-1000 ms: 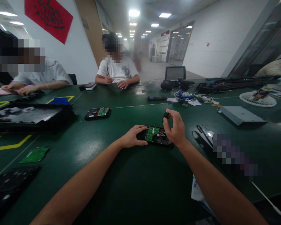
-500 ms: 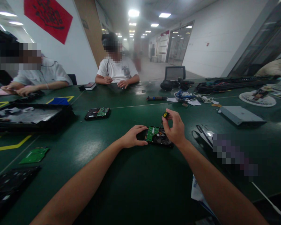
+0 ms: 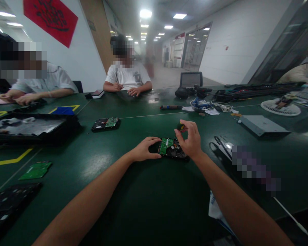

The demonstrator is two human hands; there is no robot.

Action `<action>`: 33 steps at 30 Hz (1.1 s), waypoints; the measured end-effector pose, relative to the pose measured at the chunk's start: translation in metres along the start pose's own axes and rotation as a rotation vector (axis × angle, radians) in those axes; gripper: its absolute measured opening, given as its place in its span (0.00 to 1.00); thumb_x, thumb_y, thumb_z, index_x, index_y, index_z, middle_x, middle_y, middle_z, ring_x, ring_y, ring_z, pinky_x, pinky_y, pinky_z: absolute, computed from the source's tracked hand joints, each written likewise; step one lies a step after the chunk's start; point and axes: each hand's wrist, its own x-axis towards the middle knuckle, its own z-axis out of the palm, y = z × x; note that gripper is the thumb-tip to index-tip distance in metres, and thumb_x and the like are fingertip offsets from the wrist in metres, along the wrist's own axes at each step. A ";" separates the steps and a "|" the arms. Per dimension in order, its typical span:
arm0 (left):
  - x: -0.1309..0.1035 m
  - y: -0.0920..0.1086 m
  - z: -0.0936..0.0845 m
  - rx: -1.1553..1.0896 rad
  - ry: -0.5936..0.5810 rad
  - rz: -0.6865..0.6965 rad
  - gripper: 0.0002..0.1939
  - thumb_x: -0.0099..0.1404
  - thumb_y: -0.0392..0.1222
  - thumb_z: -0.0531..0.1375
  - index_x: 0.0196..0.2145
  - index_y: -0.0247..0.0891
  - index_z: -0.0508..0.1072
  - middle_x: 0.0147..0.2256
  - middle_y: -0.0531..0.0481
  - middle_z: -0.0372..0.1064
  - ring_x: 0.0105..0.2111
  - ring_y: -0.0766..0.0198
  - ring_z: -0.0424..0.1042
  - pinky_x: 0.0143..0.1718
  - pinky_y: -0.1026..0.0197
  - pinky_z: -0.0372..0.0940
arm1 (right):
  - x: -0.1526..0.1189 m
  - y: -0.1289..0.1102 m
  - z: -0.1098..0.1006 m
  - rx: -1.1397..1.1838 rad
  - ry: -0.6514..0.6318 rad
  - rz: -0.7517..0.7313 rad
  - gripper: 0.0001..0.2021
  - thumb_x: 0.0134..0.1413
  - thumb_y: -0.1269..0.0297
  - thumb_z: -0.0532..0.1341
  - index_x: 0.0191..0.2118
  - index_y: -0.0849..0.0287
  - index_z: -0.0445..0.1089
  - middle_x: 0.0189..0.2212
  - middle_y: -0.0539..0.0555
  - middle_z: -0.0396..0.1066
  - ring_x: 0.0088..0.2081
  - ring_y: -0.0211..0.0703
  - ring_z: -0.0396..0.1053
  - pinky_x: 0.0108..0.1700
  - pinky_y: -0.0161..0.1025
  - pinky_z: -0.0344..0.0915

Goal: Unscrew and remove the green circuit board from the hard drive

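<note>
A hard drive [image 3: 179,152] lies flat on the dark green table in front of me, its green circuit board [image 3: 166,146] facing up. My left hand [image 3: 146,149] grips its left end, thumb on the near edge and fingers on the far edge. Above the drive's right part, my right hand [image 3: 191,139] pinches the black and yellow handle of a short screwdriver [image 3: 180,126]. The screwdriver points down at the drive, near the circuit board's right side; whether its tip sits in a screw I cannot tell. My right hand hides the drive's far right corner.
Another hard drive [image 3: 105,124] lies farther left. A loose green circuit board [image 3: 36,170] and a black part [image 3: 11,205] are at the near left, a black tray [image 3: 41,136] beyond. A grey metal box [image 3: 264,125] stands right. Two people [image 3: 128,77] sit across and left.
The screwdriver has tilted and turned slightly in my right hand, and the fingers have shifted around its handle. My left hand and the hard drive have stayed in place.
</note>
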 end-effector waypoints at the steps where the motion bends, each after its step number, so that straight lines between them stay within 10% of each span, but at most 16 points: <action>1: 0.000 0.001 0.000 0.000 -0.001 -0.004 0.45 0.58 0.60 0.70 0.68 0.49 0.62 0.67 0.42 0.57 0.67 0.46 0.57 0.68 0.42 0.54 | 0.000 0.000 0.000 0.000 -0.003 0.001 0.26 0.62 0.66 0.63 0.64 0.49 0.61 0.51 0.59 0.68 0.48 0.52 0.72 0.46 0.53 0.77; 33: 0.000 0.005 0.000 0.020 0.001 -0.004 0.44 0.58 0.59 0.70 0.68 0.48 0.62 0.66 0.42 0.59 0.66 0.45 0.58 0.68 0.41 0.54 | 0.000 0.000 0.000 0.003 0.008 0.018 0.25 0.64 0.67 0.59 0.65 0.49 0.59 0.54 0.60 0.68 0.51 0.53 0.71 0.51 0.54 0.76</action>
